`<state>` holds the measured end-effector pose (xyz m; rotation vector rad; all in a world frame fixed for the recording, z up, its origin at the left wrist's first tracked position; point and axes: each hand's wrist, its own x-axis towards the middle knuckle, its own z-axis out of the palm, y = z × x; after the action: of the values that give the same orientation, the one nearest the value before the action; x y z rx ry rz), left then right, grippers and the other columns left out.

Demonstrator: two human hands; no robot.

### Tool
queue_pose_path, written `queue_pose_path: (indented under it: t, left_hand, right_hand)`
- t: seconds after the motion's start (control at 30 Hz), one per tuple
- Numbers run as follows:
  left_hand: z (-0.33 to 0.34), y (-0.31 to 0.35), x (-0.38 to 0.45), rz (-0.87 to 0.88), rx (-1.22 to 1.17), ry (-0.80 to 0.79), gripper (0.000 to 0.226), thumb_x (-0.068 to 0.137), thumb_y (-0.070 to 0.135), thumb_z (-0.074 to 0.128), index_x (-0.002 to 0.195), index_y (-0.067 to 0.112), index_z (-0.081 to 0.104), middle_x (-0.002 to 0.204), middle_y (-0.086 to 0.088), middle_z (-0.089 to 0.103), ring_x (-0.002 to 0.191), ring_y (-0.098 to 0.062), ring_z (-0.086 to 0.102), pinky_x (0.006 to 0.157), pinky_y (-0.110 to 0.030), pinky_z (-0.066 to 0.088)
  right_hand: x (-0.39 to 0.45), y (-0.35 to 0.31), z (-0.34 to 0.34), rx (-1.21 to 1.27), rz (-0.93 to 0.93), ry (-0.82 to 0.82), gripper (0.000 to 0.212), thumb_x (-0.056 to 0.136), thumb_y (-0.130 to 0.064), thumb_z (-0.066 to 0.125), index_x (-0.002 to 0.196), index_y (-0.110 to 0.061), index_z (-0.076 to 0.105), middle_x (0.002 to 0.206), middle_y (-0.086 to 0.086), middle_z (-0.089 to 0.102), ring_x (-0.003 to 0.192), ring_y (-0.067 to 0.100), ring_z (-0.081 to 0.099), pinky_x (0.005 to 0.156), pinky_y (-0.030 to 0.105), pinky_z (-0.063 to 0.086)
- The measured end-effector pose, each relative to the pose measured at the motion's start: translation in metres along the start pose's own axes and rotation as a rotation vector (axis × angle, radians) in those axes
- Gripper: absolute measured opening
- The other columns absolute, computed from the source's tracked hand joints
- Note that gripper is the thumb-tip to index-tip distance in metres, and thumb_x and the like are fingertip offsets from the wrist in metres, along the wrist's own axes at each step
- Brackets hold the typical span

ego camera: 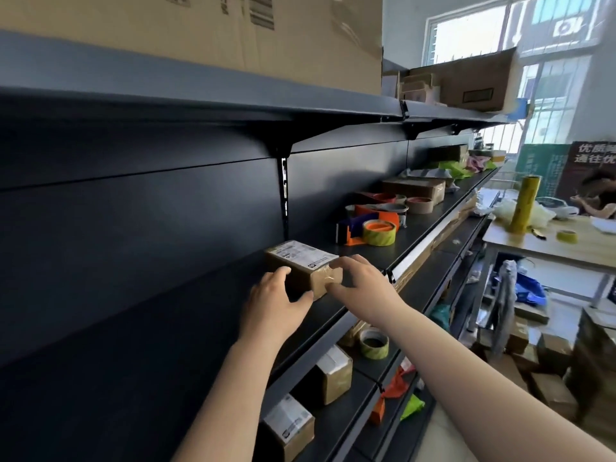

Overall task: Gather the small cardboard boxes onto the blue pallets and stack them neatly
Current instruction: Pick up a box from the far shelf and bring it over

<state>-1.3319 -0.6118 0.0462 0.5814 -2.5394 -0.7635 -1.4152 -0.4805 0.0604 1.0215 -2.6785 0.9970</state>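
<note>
box: small cardboard box [301,266] with a white shipping label on top, sitting on the dark middle shelf [206,315] close to its front edge, a bit left of the black upright slot rail in the back panel

left hand: left hand [275,301] is on the near-left corner of the box, fingers curled over the top edge and thumb hooked under the front corner, so it's gripping it

right hand: right hand [358,283] is on the right end of the box, fingers spread and bent, tips touching the top right edge and the taped end face (can't tell if it's properly clamped or just resting there)

further along the same shelf: orange tape dispenser [370,221] with a yellow-green tape roll [380,232] right beside it, toward the right end; more brown rolls and a taped parcel past that

lower shelf: two more small boxes, one [335,373] nearer the middle and one [293,426] at the near end, both by the front edge, plus a loose tape roll [374,342]

top shelf: big flat cardboard carton [200,31] filling most of it

right side of the room: wooden table [573,248] with a tall yellow film roll [525,203] standing upright on it, pretty blurry over there
</note>
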Motion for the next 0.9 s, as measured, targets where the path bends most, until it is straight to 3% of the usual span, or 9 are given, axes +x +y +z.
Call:
queue_pose_path:
  t: [0.17,0.33,0.47,0.53,0.6,0.73,0.9]
  left_hand:
    - [0.014,0.001,0.029,-0.142,-0.112,-0.011,0.061,0.087,0.042,0.057,0.141,0.023,0.034,0.142,-0.002,0.039,0.129,-0.021,0.039,0.102,-0.038,0.039]
    - [0.03,0.004,0.05,-0.249,-0.226,0.035,0.06,0.087,0.042,0.057,0.14,0.025,0.034,0.144,-0.001,0.039,0.128,-0.02,0.042,0.104,-0.037,0.039]
    - [0.049,0.005,0.06,-0.362,-0.3,0.087,0.065,0.085,0.044,0.058,0.143,0.026,0.032,0.144,0.0,0.041,0.125,-0.018,0.045,0.103,-0.034,0.039]
    - [0.058,0.009,0.062,-0.395,-0.36,0.155,0.067,0.086,0.041,0.059,0.144,0.026,0.031,0.144,0.001,0.042,0.126,-0.017,0.045,0.103,-0.033,0.039]
    - [0.062,0.014,0.059,-0.416,-0.425,0.249,0.063,0.086,0.036,0.06,0.143,0.026,0.034,0.14,0.003,0.045,0.124,-0.014,0.046,0.101,-0.029,0.039]
    - [0.057,0.015,0.04,-0.451,-0.469,0.456,0.058,0.085,0.028,0.063,0.139,0.028,0.04,0.133,0.009,0.052,0.12,-0.008,0.048,0.096,-0.022,0.038]
    - [0.037,0.016,0.001,-0.474,-0.486,0.677,0.057,0.081,0.022,0.069,0.133,0.03,0.047,0.126,0.014,0.057,0.114,-0.001,0.052,0.089,-0.015,0.045]
  right_hand:
    - [0.042,0.023,0.014,0.113,0.028,0.003,0.05,0.089,-0.034,0.055,0.136,-0.021,0.043,0.14,0.0,0.038,0.126,0.021,0.041,0.097,0.032,0.04]
    - [0.079,0.046,0.026,0.283,-0.006,-0.014,0.046,0.089,-0.033,0.056,0.132,-0.018,0.048,0.13,0.001,0.047,0.117,0.017,0.048,0.085,0.021,0.036]
    - [0.101,0.06,0.033,0.449,0.031,-0.147,0.044,0.09,-0.034,0.056,0.13,-0.017,0.048,0.125,0.0,0.053,0.101,0.01,0.05,0.078,0.02,0.037]
    - [0.107,0.064,0.035,0.537,0.049,-0.241,0.04,0.089,-0.033,0.058,0.125,-0.016,0.051,0.108,-0.003,0.055,0.085,0.004,0.049,0.065,0.017,0.038]
    - [0.109,0.066,0.04,0.64,0.028,-0.318,0.032,0.089,-0.03,0.059,0.118,-0.017,0.054,0.099,-0.008,0.056,0.081,-0.001,0.051,0.063,0.012,0.039]
    - [0.104,0.056,0.05,0.795,-0.079,-0.432,0.03,0.087,-0.027,0.061,0.116,-0.023,0.053,0.108,-0.01,0.061,0.099,0.004,0.057,0.078,0.019,0.043]
    - [0.083,0.026,0.062,0.917,-0.257,-0.51,0.034,0.085,-0.024,0.063,0.117,-0.028,0.053,0.114,-0.01,0.06,0.106,0.002,0.055,0.081,0.017,0.042]
